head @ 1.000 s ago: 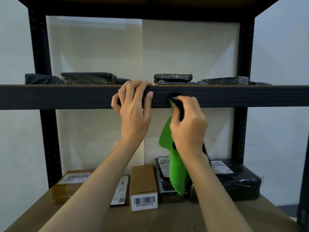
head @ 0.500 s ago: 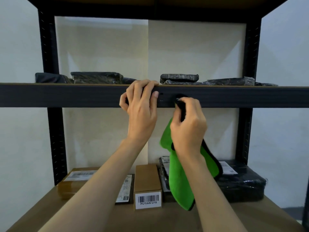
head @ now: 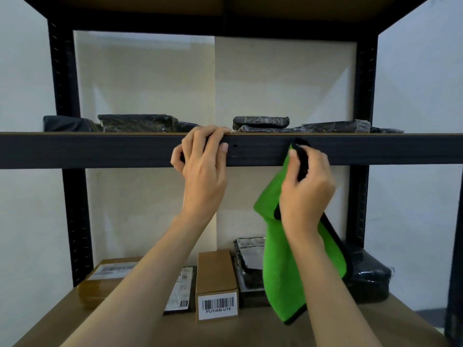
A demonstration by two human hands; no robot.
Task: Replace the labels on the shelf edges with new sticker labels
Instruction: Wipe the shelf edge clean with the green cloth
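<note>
Both hands are up at the shelf edge (head: 100,151) — my left hand (head: 204,166) hooked over its top lip, my right hand (head: 307,186) closed on a green cloth (head: 280,269), pressing its dark corner to the beam. No label shows there. Rubbing too lightly could leave residue, so a new sticker might lift. Below, one box (head: 216,284) reads "PUTIAN-U18".
</note>
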